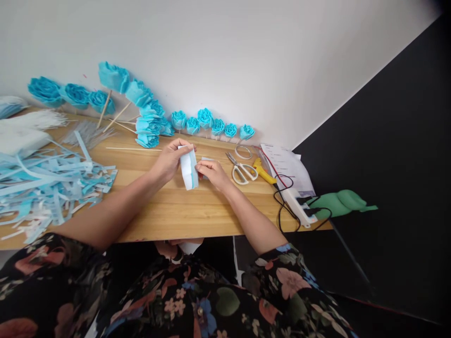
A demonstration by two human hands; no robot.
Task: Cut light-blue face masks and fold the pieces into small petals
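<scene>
Floral clothing (204, 305) lay nearest to the camera, and beyond it both arms stretched over the wooden table (211, 220). One paper strip (188, 171), white and pale blue, was between the hands: to the right of the left hand (171, 158), to the left of the right hand (213, 173). Its long axis ran from far to near, its near end leaning slightly right. Both hands touched it, so neither was nearer. Left thumb and fingers were closed on its far end; right fingertips were drawn together and appeared to pinch its right edge.

Farther out, on the right, were one pair of scissors (242, 169), one yellow glue gun (264, 172) and one power strip (299, 206). Along the wall stood six small blue flowers (205, 119) and, far left, three bigger blooms (75, 96). Between these rows, a stacked cluster (148, 124) overlapped too much for counting. Cut strips (52, 183), also uncountable, covered the left side.
</scene>
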